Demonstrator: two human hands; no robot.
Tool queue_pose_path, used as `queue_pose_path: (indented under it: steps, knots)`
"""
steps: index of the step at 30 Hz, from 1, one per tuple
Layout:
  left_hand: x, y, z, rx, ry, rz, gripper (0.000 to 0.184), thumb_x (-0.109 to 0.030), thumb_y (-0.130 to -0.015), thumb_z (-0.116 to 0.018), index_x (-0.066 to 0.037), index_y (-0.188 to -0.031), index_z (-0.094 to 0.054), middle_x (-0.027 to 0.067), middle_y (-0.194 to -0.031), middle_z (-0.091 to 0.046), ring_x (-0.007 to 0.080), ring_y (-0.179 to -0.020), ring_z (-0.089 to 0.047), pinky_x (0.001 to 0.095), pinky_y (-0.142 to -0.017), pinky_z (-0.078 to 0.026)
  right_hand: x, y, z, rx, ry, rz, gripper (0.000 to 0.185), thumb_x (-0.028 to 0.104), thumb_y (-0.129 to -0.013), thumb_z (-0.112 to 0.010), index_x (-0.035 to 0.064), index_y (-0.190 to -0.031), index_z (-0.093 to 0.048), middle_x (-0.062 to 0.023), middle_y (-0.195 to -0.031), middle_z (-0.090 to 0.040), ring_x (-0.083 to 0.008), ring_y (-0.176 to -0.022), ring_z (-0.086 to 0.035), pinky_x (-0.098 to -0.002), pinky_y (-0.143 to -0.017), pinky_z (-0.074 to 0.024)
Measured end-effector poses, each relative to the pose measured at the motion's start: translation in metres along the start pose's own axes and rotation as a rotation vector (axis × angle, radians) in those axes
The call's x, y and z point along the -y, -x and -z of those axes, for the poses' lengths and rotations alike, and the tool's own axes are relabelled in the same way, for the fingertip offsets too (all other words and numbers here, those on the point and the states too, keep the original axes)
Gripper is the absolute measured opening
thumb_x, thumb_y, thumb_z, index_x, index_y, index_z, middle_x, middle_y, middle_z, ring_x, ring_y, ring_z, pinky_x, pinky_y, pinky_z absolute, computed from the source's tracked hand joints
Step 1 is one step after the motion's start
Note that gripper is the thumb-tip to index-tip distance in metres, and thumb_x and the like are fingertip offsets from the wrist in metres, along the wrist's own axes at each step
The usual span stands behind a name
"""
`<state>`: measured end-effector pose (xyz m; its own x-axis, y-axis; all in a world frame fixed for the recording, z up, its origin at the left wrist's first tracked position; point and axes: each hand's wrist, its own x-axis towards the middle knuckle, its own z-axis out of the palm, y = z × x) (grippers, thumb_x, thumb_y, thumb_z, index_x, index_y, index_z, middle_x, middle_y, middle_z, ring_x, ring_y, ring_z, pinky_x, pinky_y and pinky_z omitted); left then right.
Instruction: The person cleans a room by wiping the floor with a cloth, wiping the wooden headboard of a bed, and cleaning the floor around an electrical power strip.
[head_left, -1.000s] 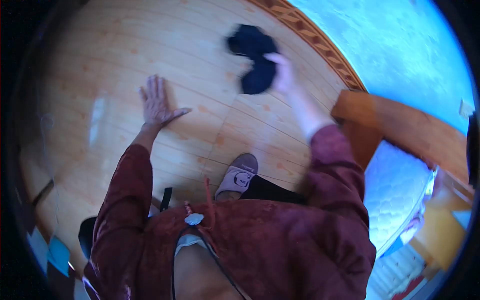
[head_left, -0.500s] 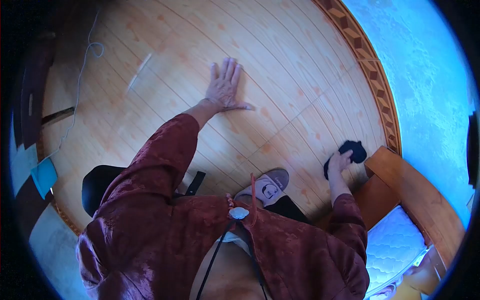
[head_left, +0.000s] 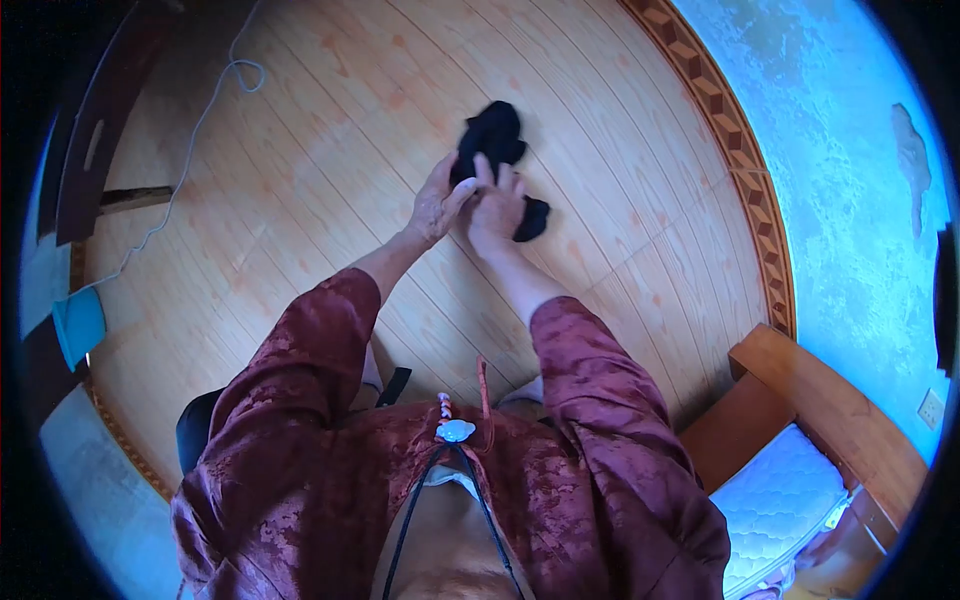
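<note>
A bunched black cloth [head_left: 492, 135] lies on the wooden floor in front of me, with a smaller fold sticking out to the lower right. My left hand [head_left: 438, 207] is at its left edge, the cloth between fingers and thumb. On the cloth's near part rests my right hand [head_left: 497, 210], its fingers slightly blurred and pressed into the fabric. The two hands are close together, left thumb beside the right hand. Whether the cloth is one piece or two, I cannot tell.
A white cord [head_left: 190, 150] runs along the floor at the left, near a teal bin [head_left: 80, 325]. A wooden bed frame [head_left: 830, 400] with a pale mattress [head_left: 780, 505] stands at the lower right. A blue wall [head_left: 840, 200] with a patterned skirting [head_left: 755, 215] borders the right side.
My right hand has brought the black cloth from near the bed frame leftward and forward to mid-floor. My left hand, flat on the floor before, now meets the cloth. A thin white streak on the floor no longer shows.
</note>
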<state>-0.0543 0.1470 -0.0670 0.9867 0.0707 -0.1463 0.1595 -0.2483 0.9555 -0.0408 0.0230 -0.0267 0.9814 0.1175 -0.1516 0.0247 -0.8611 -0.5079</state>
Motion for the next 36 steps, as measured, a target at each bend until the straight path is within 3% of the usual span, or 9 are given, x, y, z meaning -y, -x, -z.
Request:
queue_pose_path:
  steps: [3,7,12,16,18,21,24,30,36]
  knots:
    - [-0.022,0.008,0.034,-0.216,0.321,0.217,0.074,-0.037,-0.089,-0.065,0.002,-0.143,-0.033,0.0192,-0.137,-0.046,0.0282,-0.127,-0.045,0.0348,-0.108,-0.033,0.036,-0.013,-0.028,0.020,-0.297,0.075,0.058,0.007,-0.079,-0.061,0.0198,-0.134,-0.051,-0.0169,-0.121,-0.056,-0.0330,-0.109,-0.053,-0.0420,-0.094,-0.0443]
    - [-0.041,0.007,0.064,-0.145,0.487,0.303,0.080,-0.034,-0.083,-0.072,-0.008,-0.146,-0.032,0.0139,-0.135,-0.047,0.0236,-0.122,-0.047,0.0331,-0.104,-0.038,0.055,-0.025,-0.025,0.281,-1.423,-0.296,0.059,0.002,-0.074,-0.056,0.0068,-0.133,-0.050,-0.0119,-0.119,-0.057,-0.0256,-0.111,-0.054,-0.0363,-0.099,-0.0425]
    - [-0.083,0.000,0.044,-0.002,0.517,0.240,0.093,-0.018,-0.073,-0.081,-0.015,-0.148,-0.025,0.0141,-0.124,-0.052,0.0244,-0.112,-0.055,0.0357,-0.097,-0.045,0.036,-0.016,0.003,0.573,-2.051,-0.432,0.042,0.039,-0.097,-0.046,0.0127,-0.129,-0.052,-0.0071,-0.116,-0.061,-0.0224,-0.111,-0.057,-0.0377,-0.099,-0.0440]
    - [-0.089,-0.019,0.023,-0.077,0.691,0.438,0.059,0.001,-0.069,-0.072,-0.007,-0.124,-0.051,0.0116,-0.106,-0.061,0.0266,-0.093,-0.063,0.0424,-0.079,-0.056,-0.016,-0.020,0.105,0.557,-0.984,-0.174,0.045,0.038,-0.096,-0.051,0.0152,-0.135,-0.051,-0.0078,-0.126,-0.058,-0.0208,-0.115,-0.053,-0.0348,-0.101,-0.0391]
    - [-0.102,-0.033,0.006,-0.071,0.845,0.432,0.059,0.002,-0.065,-0.072,-0.005,-0.121,-0.054,0.0107,-0.107,-0.061,0.0244,-0.097,-0.061,0.0389,-0.082,-0.054,-0.106,-0.034,0.088,0.131,-0.695,0.018,0.048,0.030,-0.095,-0.052,0.0029,-0.134,-0.050,-0.0132,-0.131,-0.054,-0.0238,-0.126,-0.046,-0.0351,-0.106,-0.0347]
    - [-0.161,-0.046,-0.037,0.075,0.420,0.186,0.060,-0.004,-0.062,-0.071,-0.009,-0.119,-0.057,0.0090,-0.110,-0.060,0.0224,-0.102,-0.059,0.0339,-0.089,-0.049,-0.202,-0.022,0.121,-0.190,0.056,-0.325,0.057,0.033,-0.094,-0.053,0.0034,-0.141,-0.039,-0.0223,-0.144,-0.040,-0.0364,-0.135,-0.034,-0.0462,-0.112,-0.0241]
    - [-0.142,-0.053,-0.133,0.135,-0.187,-0.457,0.068,-0.015,-0.068,-0.072,-0.015,-0.130,-0.046,0.0213,-0.118,-0.056,0.0398,-0.109,-0.055,0.0431,-0.089,-0.049,-0.265,0.036,0.104,-0.270,0.385,-0.274,0.061,0.040,-0.096,-0.050,0.0054,-0.144,-0.036,-0.0194,-0.151,-0.031,-0.0377,-0.139,-0.026,-0.0501,-0.112,-0.0224]
    - [-0.122,-0.033,-0.234,0.531,-0.750,-0.688,0.075,-0.046,-0.072,-0.073,-0.025,-0.137,-0.043,0.0196,-0.148,-0.032,0.0375,-0.136,-0.031,0.0613,-0.100,-0.035,-0.293,0.062,0.079,-0.483,0.252,-0.069,0.065,0.047,-0.095,-0.043,0.0045,-0.143,-0.035,-0.0240,-0.148,-0.028,-0.0390,-0.137,-0.026,-0.0500,-0.113,-0.0198]
    - [-0.112,-0.077,-0.230,0.580,-0.793,-0.862,0.066,-0.047,-0.069,-0.075,-0.024,-0.127,-0.053,0.0119,-0.149,-0.033,0.0382,-0.142,-0.019,0.0696,-0.106,-0.020,-0.276,0.059,0.087,-0.264,0.483,-0.163,0.067,0.045,-0.094,-0.041,0.0022,-0.145,-0.029,-0.0228,-0.148,-0.029,-0.0392,-0.137,-0.025,-0.0508,-0.112,-0.0190]
